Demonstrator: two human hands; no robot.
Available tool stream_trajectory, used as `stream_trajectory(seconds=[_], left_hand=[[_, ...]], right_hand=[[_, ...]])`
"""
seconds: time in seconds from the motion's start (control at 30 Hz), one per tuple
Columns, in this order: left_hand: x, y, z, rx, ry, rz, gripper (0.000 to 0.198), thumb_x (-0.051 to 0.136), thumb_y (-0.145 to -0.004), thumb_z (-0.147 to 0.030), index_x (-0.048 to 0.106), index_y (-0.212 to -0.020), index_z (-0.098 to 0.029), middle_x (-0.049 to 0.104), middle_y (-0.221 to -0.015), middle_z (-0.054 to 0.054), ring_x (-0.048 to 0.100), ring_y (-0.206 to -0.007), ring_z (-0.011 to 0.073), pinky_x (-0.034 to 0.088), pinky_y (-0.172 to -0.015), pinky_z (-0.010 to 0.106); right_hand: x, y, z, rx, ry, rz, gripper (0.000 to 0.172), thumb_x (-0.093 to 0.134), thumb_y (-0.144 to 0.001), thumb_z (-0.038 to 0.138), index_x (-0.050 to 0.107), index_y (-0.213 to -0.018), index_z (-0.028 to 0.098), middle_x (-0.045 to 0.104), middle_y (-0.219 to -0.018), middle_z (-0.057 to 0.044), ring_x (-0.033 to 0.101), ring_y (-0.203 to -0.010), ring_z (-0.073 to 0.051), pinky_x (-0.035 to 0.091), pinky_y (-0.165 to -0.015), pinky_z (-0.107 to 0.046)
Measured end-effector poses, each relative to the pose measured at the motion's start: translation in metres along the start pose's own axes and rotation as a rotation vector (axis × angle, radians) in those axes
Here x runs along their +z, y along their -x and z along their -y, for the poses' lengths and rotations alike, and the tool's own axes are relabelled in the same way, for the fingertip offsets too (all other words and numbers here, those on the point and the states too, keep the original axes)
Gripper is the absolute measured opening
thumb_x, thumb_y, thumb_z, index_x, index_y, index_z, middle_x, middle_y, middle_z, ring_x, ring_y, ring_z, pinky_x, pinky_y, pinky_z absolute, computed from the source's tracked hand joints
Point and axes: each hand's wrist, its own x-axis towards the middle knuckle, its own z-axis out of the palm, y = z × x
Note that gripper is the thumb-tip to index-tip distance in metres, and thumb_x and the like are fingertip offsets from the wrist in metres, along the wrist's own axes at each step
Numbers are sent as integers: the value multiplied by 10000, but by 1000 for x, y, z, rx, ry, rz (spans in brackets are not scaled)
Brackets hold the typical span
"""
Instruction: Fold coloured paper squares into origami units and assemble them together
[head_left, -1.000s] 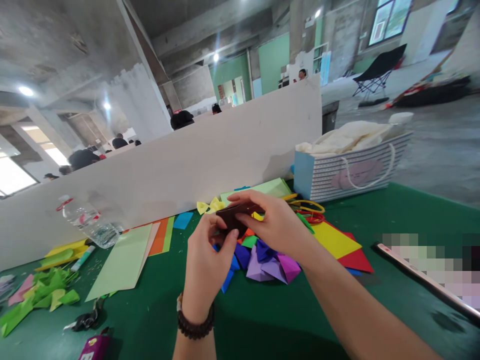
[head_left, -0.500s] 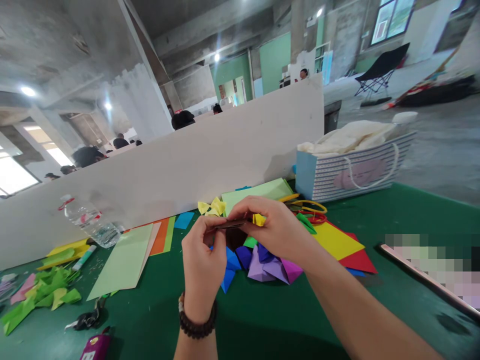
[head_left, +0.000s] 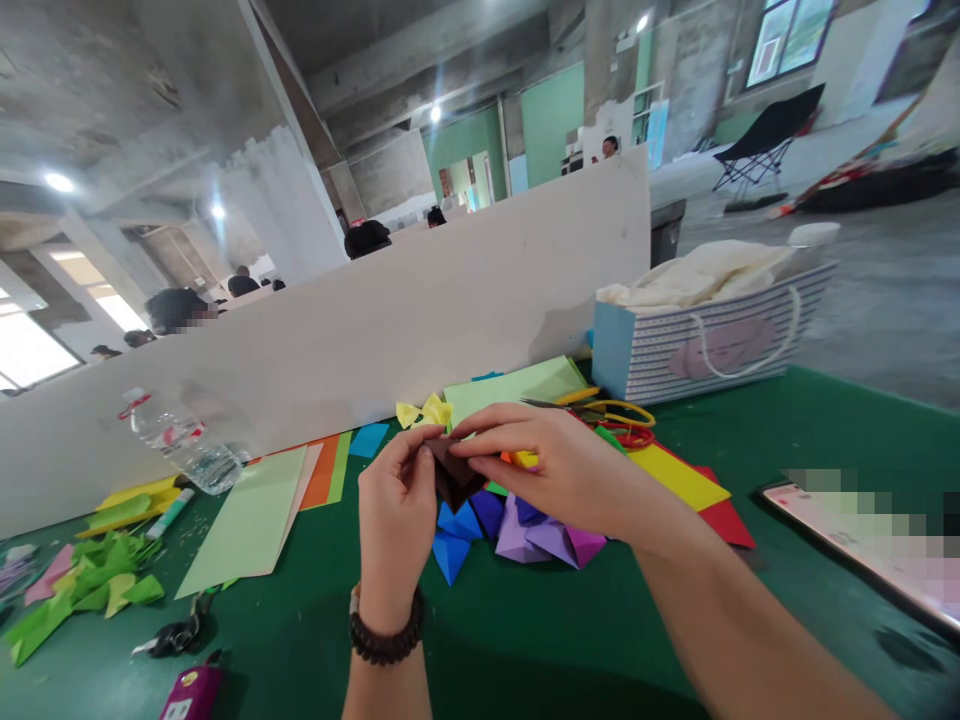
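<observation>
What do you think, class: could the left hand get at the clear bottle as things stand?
Probably yes: only flat-looking paper sheets seem to lie between the left hand and the clear bottle, though that hand holds the brown paper and would likely need to let go first.

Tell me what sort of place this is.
Probably a shared workroom in an unfinished building: bare concrete ceiling, folded paper on a green table, and heads beyond a white partition.

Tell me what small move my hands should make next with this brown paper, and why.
Perhaps press along a fold of the brown paper with your right hand: your left hand pinches its left side, the right one touches its upper part, and its angled facets show it isn't flat.
</observation>
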Motion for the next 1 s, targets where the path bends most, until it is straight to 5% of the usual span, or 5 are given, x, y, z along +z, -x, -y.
stream_trajectory(seconds=[0.33, 0.67, 1.0], left_hand=[[13, 8, -13, 93, 7, 120, 155, 553, -799, -120, 619, -919, -192, 709, -896, 30, 690, -746, 128, 567, -699, 226], [9, 4, -7, 184, -56, 68, 146, 536, -847, -143, 658, -906, -198, 692, -930, 43, 673, -857, 155, 563, -764, 271], [0, 2, -5, 59, 16, -1, 88, 606, -823, -223, 682, -850, -187, 712, -821, 32, 673, -756, 153, 546, -706, 250]], right_hand=[[5, -3, -8, 205, 123, -28, 157, 612, -773, 92, 635, -860, 222, 689, -857, 22, 625, -773, -139, 450, -658, -251], [17, -6, -4, 251, 395, -104, 112, 654, -742, 147, 596, -660, 196, 652, -678, 16, 595, -673, -153, 347, -584, -259], [6, -3, -3, 176, 46, -97, 152, 557, -872, 250, 705, -893, 223, 733, -876, -17, 662, -770, -156, 469, -661, -257]])
